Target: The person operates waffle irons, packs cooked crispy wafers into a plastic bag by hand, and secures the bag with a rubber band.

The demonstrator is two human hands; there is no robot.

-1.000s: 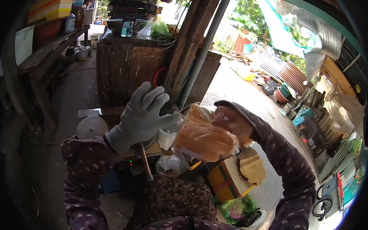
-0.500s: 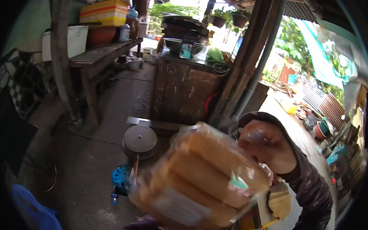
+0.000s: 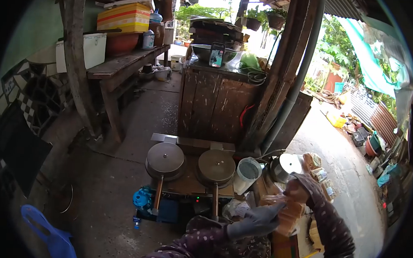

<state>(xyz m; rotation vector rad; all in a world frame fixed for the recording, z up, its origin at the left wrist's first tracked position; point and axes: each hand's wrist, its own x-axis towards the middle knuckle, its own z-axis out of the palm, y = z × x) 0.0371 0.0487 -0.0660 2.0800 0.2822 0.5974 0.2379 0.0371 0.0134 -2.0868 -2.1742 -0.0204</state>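
Observation:
A clear plastic pack of light-brown, loaf-like pieces (image 3: 289, 219) is held low on the right, near my lap. My right hand (image 3: 298, 189) is closed on the gathered plastic at its top. From the left, my left hand (image 3: 257, 221), in a grey glove, reaches across with its fingers closed against the pack's side; their tips are partly hidden. Left of the hands, two round lidded pans, one left (image 3: 165, 159) and one right (image 3: 216, 167), sit side by side on a low stand, their handles pointing toward me.
A white bucket (image 3: 247, 175) and a shiny-lidded pot (image 3: 289, 165) stand beyond my hands. Several wrapped packs (image 3: 318, 173) lie right of the pot. A wooden cabinet (image 3: 216, 104) carries an upright phone (image 3: 217, 54). A blue bag (image 3: 48, 235) is at lower left.
The pack has moved away from my face, down and to the right. My gloved left hand has come into view against it, and the right pan and bucket are uncovered.

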